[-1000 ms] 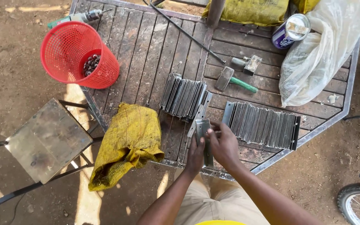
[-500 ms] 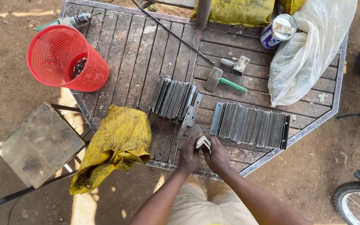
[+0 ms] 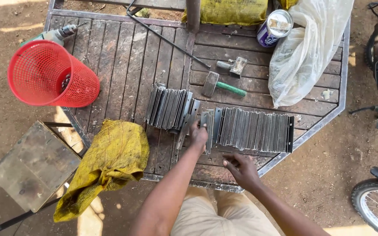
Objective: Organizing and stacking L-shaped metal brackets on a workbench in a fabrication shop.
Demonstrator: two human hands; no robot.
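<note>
Having left the table edge, the left hand (image 3: 198, 134) now pinches a metal plate (image 3: 205, 124) against the long row of plates (image 3: 252, 130) — one more stacked — while the right hand (image 3: 241, 168) hovers spread and empty

Left hand (image 3: 198, 134) pressing a grey metal plate (image 3: 206, 126) against the nine-o'clock end of the long grey metal plate row (image 3: 252, 130); right hand (image 3: 241, 168) hovering open above the wooden slatted counter (image 3: 123, 61).

One head-worn view, straight down over the work

The scene is seen from a single camera worn on the person's head, aimed almost vertically downward. The slatted wooden table (image 3: 123, 57) is taken in nearly whole from moderate height, its far edge toward the top of frame. The person's lap and forearms are caught at the bottom edge. No second view is provided.
</note>
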